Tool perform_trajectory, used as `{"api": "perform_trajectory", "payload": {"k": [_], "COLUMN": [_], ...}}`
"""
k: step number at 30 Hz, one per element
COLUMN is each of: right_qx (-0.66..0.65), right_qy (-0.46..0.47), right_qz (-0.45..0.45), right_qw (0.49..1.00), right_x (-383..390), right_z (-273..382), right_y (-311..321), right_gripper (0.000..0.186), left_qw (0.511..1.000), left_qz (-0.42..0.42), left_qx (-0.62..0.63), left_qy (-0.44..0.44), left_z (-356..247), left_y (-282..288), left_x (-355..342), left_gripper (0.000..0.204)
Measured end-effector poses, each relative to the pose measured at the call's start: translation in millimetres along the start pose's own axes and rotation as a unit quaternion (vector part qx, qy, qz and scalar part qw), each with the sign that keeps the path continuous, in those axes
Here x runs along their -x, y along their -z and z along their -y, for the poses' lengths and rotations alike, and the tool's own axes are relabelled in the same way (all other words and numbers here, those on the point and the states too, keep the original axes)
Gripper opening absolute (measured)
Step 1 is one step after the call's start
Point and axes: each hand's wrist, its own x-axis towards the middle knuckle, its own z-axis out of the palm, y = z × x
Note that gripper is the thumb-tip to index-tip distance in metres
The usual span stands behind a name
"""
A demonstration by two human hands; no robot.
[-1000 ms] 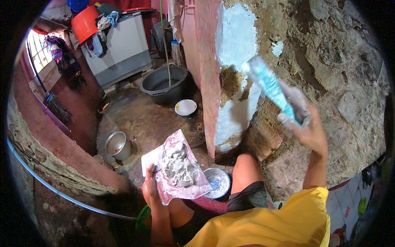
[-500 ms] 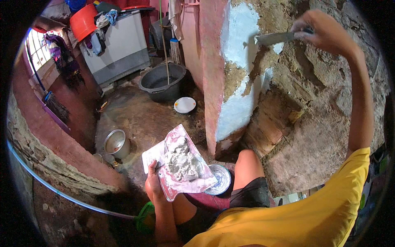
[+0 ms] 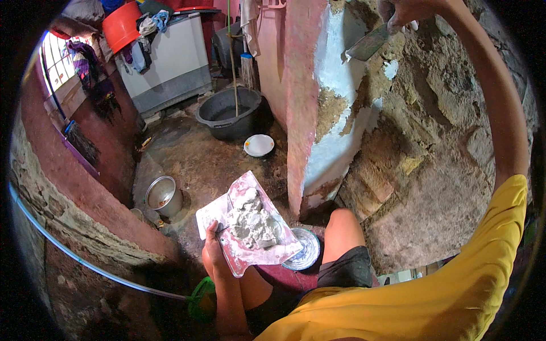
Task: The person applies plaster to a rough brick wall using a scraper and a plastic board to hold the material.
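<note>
- We hold a flat pink-and-white board [image 3: 235, 260] in our left hand [image 3: 212, 245]. The thumb lies on top at the board's edge. Those fingers are closed on it, though we can't see the ones under it well.
- A big lump of wet grey-white paste [image 3: 253, 223] sits on the board, in the middle. The board is in front of us, above our lap.
- Our right hand [image 3: 402, 12] is way up high, at the top edge of the view. Its fingers are bent tight around a flat scraper [image 3: 368, 44].
- The scraper tilts down to the left, with a bit of white at its tip. It is by the white patch [image 3: 335, 62] on the wall. We can't tell if it touches.
- To the right of that patch, the wall [image 3: 455, 187] is brown, rough and bumpy.
- Next to the board's right corner, and lower than it, we see a round dish [image 3: 310, 248] with white smears.
- On the floor [image 3: 199, 165] we see a silver pot [image 3: 172, 199], a white plate [image 3: 259, 145] and a big black tub [image 3: 232, 126]. A long stick [image 3: 234, 74] stands in the tub.
</note>
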Motion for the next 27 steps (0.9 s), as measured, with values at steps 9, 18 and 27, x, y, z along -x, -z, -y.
{"api": "perform_trajectory", "payload": {"k": [9, 18, 27], "right_qx": [0.122, 0.089, 0.083], "right_qy": [0.136, 0.083, 0.046], "right_qz": [0.014, -0.034, 0.006], "right_qw": [0.983, 0.992, 0.995], "right_x": [-47, -44, -2], "right_z": [-58, -53, -26], "right_y": [3, 20, 2], "right_gripper": [0.027, 0.035, 0.034], "left_qw": [0.999, 1.000, 0.998], "left_qz": [0.044, 0.009, 0.017], "left_qx": [0.006, 0.011, -0.054], "left_qy": [0.019, -0.005, 0.006], "left_z": [12, 10, 14], "left_y": [-8, 4, 18], "left_x": [-7, -9, -20], "left_gripper": [0.030, 0.031, 0.049]}}
